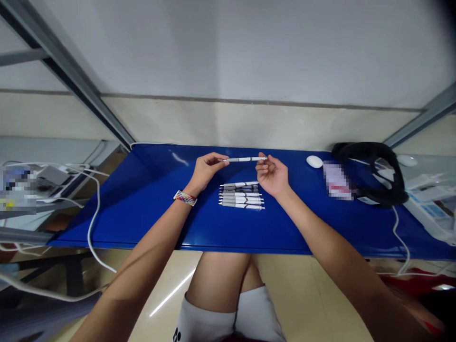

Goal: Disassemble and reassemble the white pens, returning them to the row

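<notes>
A white and grey pen (245, 159) is held level above the blue table, its tip end toward the left. The fingers of my left hand (207, 170) pinch the tip end. At the other end, my right hand (272, 175) grips the pen between thumb and fingertip, palm turned up. Just below, several similar pens (241, 200) lie side by side on the table, tips to the left; one or more at the back look darker. A colourful woven band circles my left wrist.
The blue table (142, 209) has a white mouse (315, 162), a blurred packet (337, 180) and a black headset-like strap (370, 147) at the right. White cables (93, 223) hang over the left edge. Metal posts stand at both sides.
</notes>
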`<action>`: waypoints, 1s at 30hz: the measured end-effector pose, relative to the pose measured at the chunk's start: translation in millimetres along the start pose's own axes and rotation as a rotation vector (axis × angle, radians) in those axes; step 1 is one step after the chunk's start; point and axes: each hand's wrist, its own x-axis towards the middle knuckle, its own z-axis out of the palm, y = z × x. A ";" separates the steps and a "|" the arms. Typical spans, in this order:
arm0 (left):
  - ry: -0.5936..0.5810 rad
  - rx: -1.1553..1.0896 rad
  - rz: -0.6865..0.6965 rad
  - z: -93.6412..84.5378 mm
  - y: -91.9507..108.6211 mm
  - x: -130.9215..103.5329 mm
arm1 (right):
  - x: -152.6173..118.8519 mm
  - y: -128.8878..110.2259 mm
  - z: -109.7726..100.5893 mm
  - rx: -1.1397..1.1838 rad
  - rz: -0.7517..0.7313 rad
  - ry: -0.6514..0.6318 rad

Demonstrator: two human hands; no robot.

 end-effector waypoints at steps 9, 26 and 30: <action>-0.004 0.001 0.011 0.6 0.7 -0.8 | -2.9 -2.7 3.6 0.086 0.048 0.041; -0.020 0.007 0.013 2.8 -2.5 -1.3 | -4.7 -3.4 8.1 0.238 0.061 0.044; -0.019 0.002 0.017 2.8 -0.2 -1.9 | -3.6 -1.6 5.9 0.152 0.028 0.036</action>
